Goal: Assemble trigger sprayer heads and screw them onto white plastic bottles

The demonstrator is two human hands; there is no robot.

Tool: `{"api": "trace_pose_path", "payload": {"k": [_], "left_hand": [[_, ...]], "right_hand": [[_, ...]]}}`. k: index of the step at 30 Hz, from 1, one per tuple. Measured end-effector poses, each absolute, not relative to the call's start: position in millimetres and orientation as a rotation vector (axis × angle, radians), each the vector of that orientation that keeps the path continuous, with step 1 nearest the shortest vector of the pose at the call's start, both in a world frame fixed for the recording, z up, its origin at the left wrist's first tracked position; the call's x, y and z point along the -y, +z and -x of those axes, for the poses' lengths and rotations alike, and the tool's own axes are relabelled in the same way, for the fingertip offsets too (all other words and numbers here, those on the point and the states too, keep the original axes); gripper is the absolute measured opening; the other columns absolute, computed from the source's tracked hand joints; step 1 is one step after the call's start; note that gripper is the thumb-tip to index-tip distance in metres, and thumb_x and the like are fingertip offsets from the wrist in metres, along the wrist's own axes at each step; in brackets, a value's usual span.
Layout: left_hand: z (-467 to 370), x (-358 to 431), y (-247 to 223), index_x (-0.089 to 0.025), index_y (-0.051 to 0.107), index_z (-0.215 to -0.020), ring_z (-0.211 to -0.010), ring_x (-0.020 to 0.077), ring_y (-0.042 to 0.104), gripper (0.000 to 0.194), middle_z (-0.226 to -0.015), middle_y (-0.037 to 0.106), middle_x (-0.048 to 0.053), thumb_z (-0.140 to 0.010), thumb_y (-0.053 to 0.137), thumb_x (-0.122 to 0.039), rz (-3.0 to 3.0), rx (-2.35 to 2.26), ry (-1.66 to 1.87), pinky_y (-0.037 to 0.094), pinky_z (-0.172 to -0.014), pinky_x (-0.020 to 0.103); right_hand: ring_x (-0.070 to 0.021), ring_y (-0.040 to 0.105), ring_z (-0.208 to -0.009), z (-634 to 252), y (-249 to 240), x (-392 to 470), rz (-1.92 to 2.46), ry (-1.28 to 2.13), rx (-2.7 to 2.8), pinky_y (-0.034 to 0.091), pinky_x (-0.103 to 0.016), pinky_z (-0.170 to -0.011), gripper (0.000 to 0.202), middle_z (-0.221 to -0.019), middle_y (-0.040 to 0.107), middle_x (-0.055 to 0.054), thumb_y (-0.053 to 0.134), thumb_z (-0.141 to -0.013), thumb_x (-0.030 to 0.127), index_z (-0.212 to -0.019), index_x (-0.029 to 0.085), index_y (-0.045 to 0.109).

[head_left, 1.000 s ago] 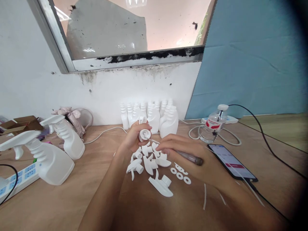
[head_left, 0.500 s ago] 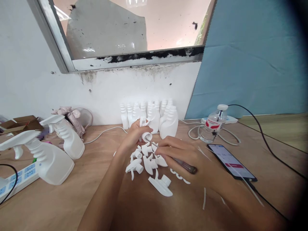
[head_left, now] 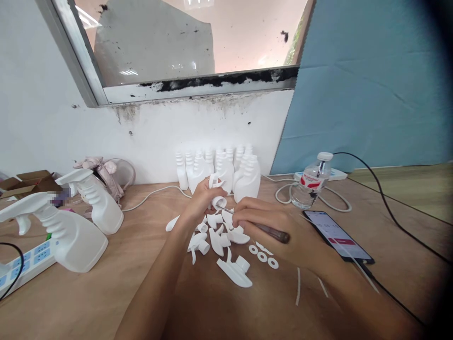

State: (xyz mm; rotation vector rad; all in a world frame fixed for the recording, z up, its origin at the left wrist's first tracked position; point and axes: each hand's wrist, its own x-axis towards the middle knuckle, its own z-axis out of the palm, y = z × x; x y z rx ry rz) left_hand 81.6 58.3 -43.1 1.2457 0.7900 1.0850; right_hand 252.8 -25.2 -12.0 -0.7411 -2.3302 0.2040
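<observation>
My left hand (head_left: 204,197) is closed around a white spray trigger head (head_left: 219,202), its round collar opening turned toward me and to the right. In my right hand (head_left: 271,226) is a thin metal tool with a brown handle (head_left: 272,232), perhaps an awl or small screwdriver. The tool's shaft (head_left: 225,209) reaches to the collar's opening; its very tip cannot be made out. Below both hands lies a pile of more white spray trigger heads (head_left: 217,241), one of them (head_left: 236,271) closest to me. Several flat white rings (head_left: 262,257) rest beside my right hand.
White bottles (head_left: 247,182) stand against the wall. Two bottles fitted with sprayers (head_left: 79,241) stand at left near a power strip (head_left: 37,259). At right are a water bottle (head_left: 311,182), a phone (head_left: 338,236) with a cable, and thin white tubes (head_left: 297,286) on the table (head_left: 269,311).
My right hand has brought the tool's shaft up to the collar of the held spray trigger head. The flat rings show more fully. My left hand keeps its hold.
</observation>
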Motion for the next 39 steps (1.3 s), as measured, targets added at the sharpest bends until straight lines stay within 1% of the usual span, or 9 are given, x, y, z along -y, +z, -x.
{"api": "trace_pose_path", "payload": {"k": [4,8,13,17,22,26,28,34,39], "left_hand": [[-80.4,-60.9,-45.5,-0.020,0.043,-0.075,-0.037,0.0041,0.032,0.026,-0.054,0.041,-0.008,-0.063,0.066,-0.018,-1.256,-0.798,1.131,0.015,-0.032,0.015],[-77.5,-61.8,-45.0,-0.019,0.043,-0.073,-0.037,0.0030,0.030,0.028,-0.054,0.041,-0.008,-0.062,0.069,-0.019,-1.208,-0.763,1.133,0.014,-0.033,0.015],[-73.7,-62.2,-42.3,-0.018,0.043,-0.069,-0.037,0.0018,0.026,0.030,-0.054,0.039,-0.008,-0.060,0.071,-0.019,-1.118,-0.649,1.068,0.010,-0.032,0.014],[-73.5,-62.2,-40.5,-0.018,0.043,-0.072,-0.037,0.0025,0.029,0.028,-0.055,0.039,-0.008,-0.061,0.069,-0.017,-1.041,-0.536,1.012,0.010,-0.031,0.014],[-77.1,-61.3,-41.3,-0.020,0.043,-0.076,-0.035,0.0035,0.030,0.027,-0.053,0.036,-0.009,-0.063,0.067,-0.015,-0.932,-0.439,0.961,0.011,-0.029,0.014],[-79.0,-59.8,-42.7,-0.019,0.044,-0.075,-0.036,0.0032,0.030,0.027,-0.055,0.039,-0.008,-0.064,0.067,-0.013,-0.966,-0.467,0.997,0.013,-0.029,0.013],[-79.1,-60.3,-43.7,-0.019,0.043,-0.075,-0.036,0.0032,0.029,0.026,-0.054,0.040,-0.008,-0.066,0.066,-0.013,-0.974,-0.478,1.003,0.012,-0.029,0.013],[-77.6,-63.2,-45.3,-0.020,0.041,-0.073,-0.037,0.0035,0.026,0.025,-0.053,0.032,-0.008,-0.067,0.065,-0.015,-0.908,-0.395,0.998,0.011,-0.030,0.014],[-79.3,-59.8,-43.8,-0.019,0.041,-0.073,-0.037,0.0025,0.025,0.028,-0.054,0.034,-0.009,-0.065,0.068,-0.017,-1.065,-0.555,1.078,0.012,-0.032,0.013]], "right_hand": [[-0.0135,0.057,-0.079,-249.0,-18.4,23.0,0.723,0.181,2.339,0.046,-0.025,-0.072,0.023,-0.086,0.060,-0.005,0.042,-0.091,0.010,-0.081,0.018,0.061],[-0.0135,0.058,-0.083,-245.7,-25.0,20.5,0.735,0.285,2.268,0.047,-0.026,-0.075,0.023,-0.092,0.060,-0.006,0.040,-0.094,0.012,-0.091,0.019,0.061],[-0.0163,0.057,-0.091,-246.6,-27.9,17.6,0.645,0.264,2.322,0.048,-0.031,-0.081,0.023,-0.098,0.060,-0.008,0.040,-0.093,0.012,-0.098,0.020,0.062],[-0.0150,0.057,-0.091,-248.9,-25.9,13.8,0.543,0.327,2.327,0.048,-0.028,-0.078,0.026,-0.099,0.059,-0.009,0.039,-0.093,0.010,-0.100,0.018,0.062],[-0.0140,0.058,-0.085,-250.4,-17.7,17.5,0.571,0.369,2.285,0.048,-0.027,-0.076,0.021,-0.095,0.060,-0.007,0.041,-0.093,0.012,-0.096,0.018,0.062],[-0.0134,0.059,-0.082,-252.5,-11.9,22.5,0.660,0.370,2.282,0.048,-0.025,-0.075,0.022,-0.091,0.062,-0.006,0.042,-0.093,0.011,-0.090,0.019,0.062],[-0.0135,0.060,-0.084,-252.1,-14.6,22.0,0.656,0.335,2.277,0.047,-0.025,-0.075,0.023,-0.091,0.063,-0.006,0.041,-0.093,0.010,-0.090,0.019,0.062],[-0.0153,0.056,-0.086,-246.3,-28.1,16.5,0.545,0.179,2.272,0.047,-0.028,-0.077,0.020,-0.096,0.059,-0.009,0.042,-0.091,0.011,-0.096,0.017,0.060],[-0.0127,0.057,-0.075,-249.8,-17.8,22.4,0.687,0.271,2.234,0.046,-0.025,-0.070,0.023,-0.082,0.061,-0.004,0.040,-0.093,0.011,-0.082,0.018,0.059]]}}
